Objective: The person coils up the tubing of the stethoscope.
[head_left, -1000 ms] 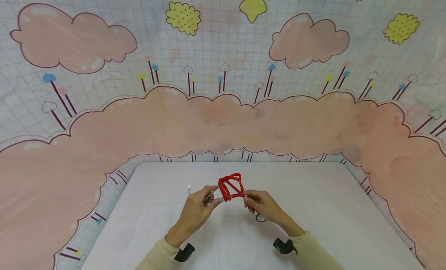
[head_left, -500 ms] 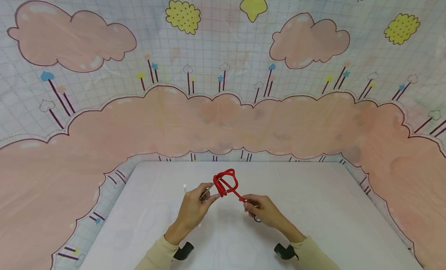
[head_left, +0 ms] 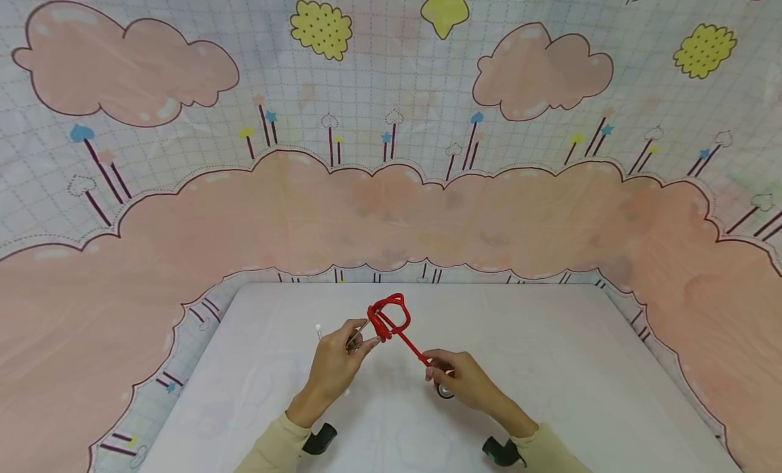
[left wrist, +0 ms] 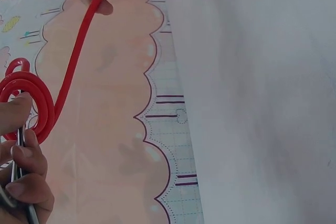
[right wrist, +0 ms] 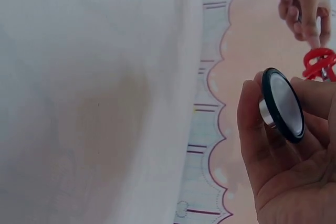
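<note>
A stethoscope is held between both hands above the white table. Its red tubing (head_left: 415,349) is partly wound into a coil (left wrist: 47,103). My left hand (head_left: 332,366) grips the metal ear tubes (left wrist: 20,150), with the thumb against the coil. A white ear tip (head_left: 318,328) sticks up behind that hand. My right hand (head_left: 462,372) pinches the straight stretch of tubing near the chest piece. The chest piece (right wrist: 287,106), a pale disc with a dark rim, lies by the right palm and fingers. Part of the ear tubes is hidden by the left hand.
The white table (head_left: 550,337) spreads below both hands. A printed curtain (head_left: 391,215) with clouds and stars rises behind it and along its sides. Dark wrist cameras (head_left: 502,451) sit under both forearms.
My right hand has moved down and drawn a longer straight stretch of red tubing out of the coil. My left hand has shifted slightly left with the coil.
</note>
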